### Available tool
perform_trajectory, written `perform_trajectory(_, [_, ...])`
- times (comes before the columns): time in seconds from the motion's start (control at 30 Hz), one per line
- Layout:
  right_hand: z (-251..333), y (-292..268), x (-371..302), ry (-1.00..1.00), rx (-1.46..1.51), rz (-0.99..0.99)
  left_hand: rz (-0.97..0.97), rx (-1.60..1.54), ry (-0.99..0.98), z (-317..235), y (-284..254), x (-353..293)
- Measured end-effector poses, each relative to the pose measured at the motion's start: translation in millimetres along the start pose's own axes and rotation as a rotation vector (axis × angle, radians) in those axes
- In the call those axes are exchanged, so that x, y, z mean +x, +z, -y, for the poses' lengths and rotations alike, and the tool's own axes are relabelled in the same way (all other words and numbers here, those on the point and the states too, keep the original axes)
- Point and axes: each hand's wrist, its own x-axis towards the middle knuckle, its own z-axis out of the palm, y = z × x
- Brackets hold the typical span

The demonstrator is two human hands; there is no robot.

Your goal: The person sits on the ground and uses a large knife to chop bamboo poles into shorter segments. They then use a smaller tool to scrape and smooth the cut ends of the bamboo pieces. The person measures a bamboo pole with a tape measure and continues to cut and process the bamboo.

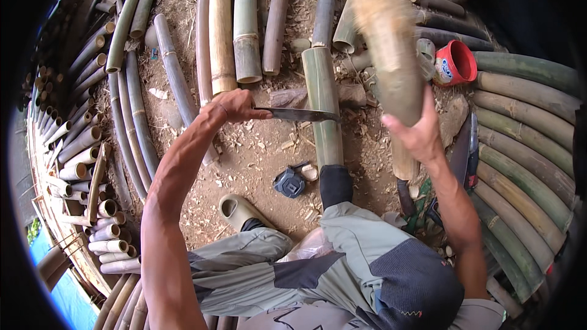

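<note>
Left hand [231,107] clenched on the knife [299,115], handle mostly buried in the fist. Blade lies sideways across the green bamboo pole [324,137], around mid-length, tip reaching the pole's right edge. Can't tell from where I stand whether it's bitten in.

Right hand [419,134] is wrapped around the near end of a thick wooden club [391,43], thumb on its left side, other fingers mostly hidden. Club held up over the dirt floor [244,177], right of the pole and clear of the blade. Far end is motion-blurred.

Pole points away from the worker; its near end meets a dark leg cuff [336,184]. Left foot in an olive clog [243,211], left of the pole. Small dark boxy item [289,183] on the dirt between clog and pole, wood chips all around.

Right of the pole, past the club: red tub [460,62], open, tipped sideways. Long row of bamboo [520,153] along the floor's right edge, cut tubes [98,189] stacked at its left edge. More loose poles [246,30] at the far edge, pointing at the worker.
</note>
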Motion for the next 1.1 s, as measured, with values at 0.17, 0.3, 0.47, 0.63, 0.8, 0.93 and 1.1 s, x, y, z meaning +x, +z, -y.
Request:
perform_trajectory(0.17, [8,-39,-4,-0.086,0.067,-0.197,-0.106,0.331,-0.049,-54,-70,-21])
perform_trajectory(0.3, [-10,-61,-46,0.162,0.149,-0.003,-0.299,0.081,-0.085,-37,48,-56])
perform_trajectory(0.47, [-12,-51,-50,0.251,0.173,0.084,-0.493,-0.138,-0.063,-70,120,-103])
perform_trajectory(0.63, [-19,-48,-45,0.13,0.129,0.107,-0.349,-0.066,-0.123,-77,114,-108])
perform_trajectory(0.8, [-19,-49,-40,0.115,0.092,0.148,-0.34,-0.043,-0.101,-68,116,-109])
perform_trajectory(0.93, [-21,-47,-40,0.132,0.1,0.182,-0.328,-0.049,-0.093,-70,112,-107])
perform_trajectory(1.1, [-23,-38,-37,0.082,0.103,0.237,-0.309,-0.048,-0.097,-68,111,-107])
